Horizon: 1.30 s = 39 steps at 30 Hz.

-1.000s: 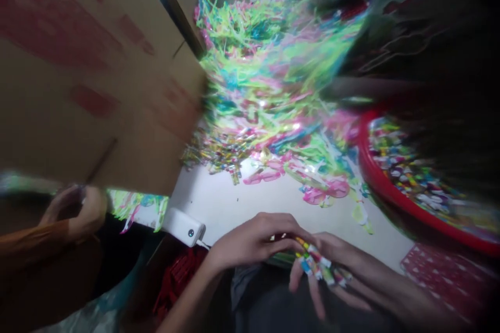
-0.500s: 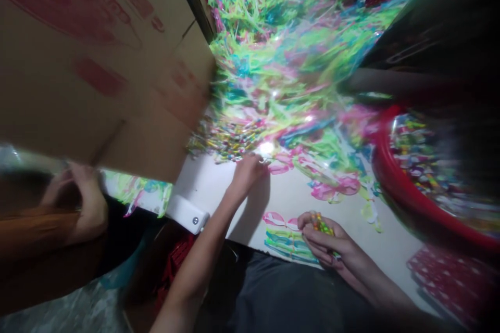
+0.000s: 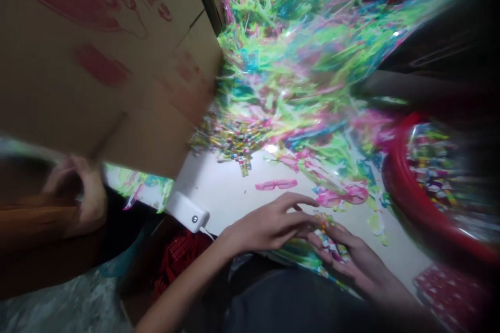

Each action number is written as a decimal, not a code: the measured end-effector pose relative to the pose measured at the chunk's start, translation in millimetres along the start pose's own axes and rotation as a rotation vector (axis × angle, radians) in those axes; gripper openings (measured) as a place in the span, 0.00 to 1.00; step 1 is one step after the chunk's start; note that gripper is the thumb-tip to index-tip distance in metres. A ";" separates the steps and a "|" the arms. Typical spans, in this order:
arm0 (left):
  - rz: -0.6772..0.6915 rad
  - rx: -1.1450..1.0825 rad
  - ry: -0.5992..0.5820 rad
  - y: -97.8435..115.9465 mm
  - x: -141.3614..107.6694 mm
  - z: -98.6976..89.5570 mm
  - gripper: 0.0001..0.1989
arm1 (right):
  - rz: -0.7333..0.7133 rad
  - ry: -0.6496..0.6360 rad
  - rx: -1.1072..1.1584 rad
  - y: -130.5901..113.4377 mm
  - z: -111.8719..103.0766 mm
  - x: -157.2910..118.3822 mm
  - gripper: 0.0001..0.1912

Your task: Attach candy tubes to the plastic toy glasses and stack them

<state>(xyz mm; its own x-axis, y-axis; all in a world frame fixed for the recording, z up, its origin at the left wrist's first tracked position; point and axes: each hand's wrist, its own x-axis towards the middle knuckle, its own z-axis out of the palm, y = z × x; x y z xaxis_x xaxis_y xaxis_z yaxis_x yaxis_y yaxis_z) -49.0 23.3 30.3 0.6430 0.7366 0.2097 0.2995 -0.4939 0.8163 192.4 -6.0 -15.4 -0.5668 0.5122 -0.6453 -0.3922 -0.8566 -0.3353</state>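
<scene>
Low on the right, my right hand (image 3: pixel 347 255) is curled round a bundle of small colourful candy-like pieces (image 3: pixel 332 244). My left hand (image 3: pixel 277 221) reaches across to it, its fingertips at the top of the bundle; whether they pinch a piece is too small to tell. Under the hands, green and blue strips (image 3: pixel 299 252) lie at the table's near edge, partly hidden. A pink glasses-shaped piece (image 3: pixel 276 184) lies just beyond my left hand. Farther off is a pile of small colourful pieces (image 3: pixel 230 135), next to a large heap of green, pink and blue strips (image 3: pixel 289 57).
A large cardboard box (image 3: pixel 117 78) stands at the left, with another person's hand (image 3: pixel 91 192) below it. A white device (image 3: pixel 189 212) with a cable sits at the table edge. At the right is a red basin (image 3: pixel 398 177) of small pieces, near a red patterned cloth (image 3: pixel 449 291).
My left hand has come back from the small-piece pile to my right hand. The pink glasses-shaped piece now shows alone on the white table. The view has shifted slightly.
</scene>
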 end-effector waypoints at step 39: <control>-1.042 0.800 0.439 -105.2 -22.6 -16.2 0.13 | -0.291 0.156 0.023 2.5 21.0 15.9 0.18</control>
<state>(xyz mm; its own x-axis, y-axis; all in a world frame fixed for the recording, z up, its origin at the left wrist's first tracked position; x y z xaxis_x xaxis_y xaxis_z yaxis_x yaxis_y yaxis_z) -106.5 66.1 -51.5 -0.3521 0.9355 -0.0276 0.9143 0.3502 0.2034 167.2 1.3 -12.1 -0.3114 0.7182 -0.6223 -0.5391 -0.6728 -0.5067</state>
